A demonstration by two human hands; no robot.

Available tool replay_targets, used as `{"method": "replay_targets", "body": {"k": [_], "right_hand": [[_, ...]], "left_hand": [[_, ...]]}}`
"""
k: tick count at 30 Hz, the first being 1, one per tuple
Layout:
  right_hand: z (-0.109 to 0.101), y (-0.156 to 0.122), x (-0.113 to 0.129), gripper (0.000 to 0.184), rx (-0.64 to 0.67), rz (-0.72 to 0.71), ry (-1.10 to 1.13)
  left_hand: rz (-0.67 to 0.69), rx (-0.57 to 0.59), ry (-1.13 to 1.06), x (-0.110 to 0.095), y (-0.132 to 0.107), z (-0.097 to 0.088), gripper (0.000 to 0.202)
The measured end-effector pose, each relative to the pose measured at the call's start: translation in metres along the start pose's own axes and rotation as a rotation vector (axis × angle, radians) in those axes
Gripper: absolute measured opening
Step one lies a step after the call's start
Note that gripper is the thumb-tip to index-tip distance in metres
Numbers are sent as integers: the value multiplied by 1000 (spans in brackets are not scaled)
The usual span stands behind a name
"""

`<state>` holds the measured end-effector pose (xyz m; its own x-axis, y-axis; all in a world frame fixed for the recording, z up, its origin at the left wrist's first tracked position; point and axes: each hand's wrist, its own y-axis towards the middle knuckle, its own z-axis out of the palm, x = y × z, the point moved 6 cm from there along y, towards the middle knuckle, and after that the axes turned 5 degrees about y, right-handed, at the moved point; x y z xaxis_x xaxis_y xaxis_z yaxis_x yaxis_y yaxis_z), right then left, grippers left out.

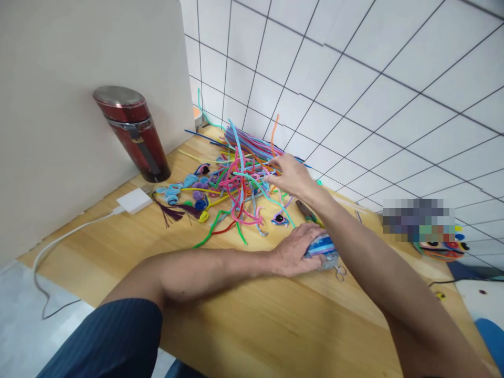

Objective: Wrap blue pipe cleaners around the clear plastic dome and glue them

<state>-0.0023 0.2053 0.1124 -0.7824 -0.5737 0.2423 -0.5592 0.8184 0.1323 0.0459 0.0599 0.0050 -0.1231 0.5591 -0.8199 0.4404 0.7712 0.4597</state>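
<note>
A tangled pile of coloured pipe cleaners [240,173] lies on the wooden table [252,325] near the tiled wall. My right hand [289,176] reaches into the pile's right side, its fingers pinched on a light blue pipe cleaner [255,181]. My left hand [295,249] rests on the table nearer to me, closed over a clear packet of blue and pink pipe cleaners [323,249]. Small coiled pieces [185,186] and an eye-shaped figure [280,218] lie around the pile.
A red metal flask [134,131] stands at the back left against a white partition. A white charger block [134,200] with its cable lies beside it. Small scissors [340,272] lie by the packet. A colourful finished figure [443,249] sits at the right edge.
</note>
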Motion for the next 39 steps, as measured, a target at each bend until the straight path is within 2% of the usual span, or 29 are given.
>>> {"method": "replay_targets", "body": {"k": [2, 3, 5, 6, 9, 12, 16, 20, 23, 25, 26, 28, 30, 32, 33, 35, 37, 39], "right_hand": [[20, 8, 27, 69, 131, -105, -52], [28, 12, 35, 67, 180, -125, -75], [35, 23, 44, 38, 208, -135, -102], [33, 29, 44, 28, 181, -129, -101], [8, 45, 37, 20, -15, -117, -53], [-26, 54, 30, 17, -201, -181, -28], [-61, 63, 18, 22, -371, -219, -93], [-80, 67, -1, 33, -485, -177, -210], [-82, 53, 1, 41, -509, -140, -276], [-74, 34, 15, 40, -441, -92, -296], [-66, 23, 24, 38, -355, -45, -302], [-37, 2, 42, 31, -85, 40, -292], [-7, -17, 59, 29, 150, 56, -291], [11, -24, 65, 29, 225, 15, -330], [14, -22, 63, 31, 203, 1, -359], [4, -10, 46, 35, 92, 34, -415], [-26, 4, 25, 41, -110, 113, -448], [-63, 8, 17, 50, -378, 153, -433]], "left_hand": [[-9, 6, -12, 0, 0, 0, 72], [-9, 0, -21, -1, 0, -1, 75], [-4, -11, -37, -2, 1, -2, 80], [-5, -9, -40, -2, 1, -2, 80], [-21, 15, -17, -1, 2, 1, 72], [-12, 6, 8, 0, 2, 1, 66], [12, -18, 21, -2, 1, 0, 64], [17, -5, 30, -3, 0, -1, 63], [6, -9, 28, -1, 1, 1, 65], [-7, -9, 15, 1, 2, 3, 67], [-15, -7, 7, 2, 2, 3, 68], [-22, -1, -18, 1, 2, 4, 71], [-18, -12, -61, -1, 3, 2, 73], [-13, -34, -101, -4, 3, 0, 77], [-12, -39, -105, -4, 2, -1, 79], [-15, -24, -76, -4, 2, -1, 79], [-26, 0, -26, -2, 2, 1, 74], [-47, 9, 2, 1, 3, 3, 70]]}}
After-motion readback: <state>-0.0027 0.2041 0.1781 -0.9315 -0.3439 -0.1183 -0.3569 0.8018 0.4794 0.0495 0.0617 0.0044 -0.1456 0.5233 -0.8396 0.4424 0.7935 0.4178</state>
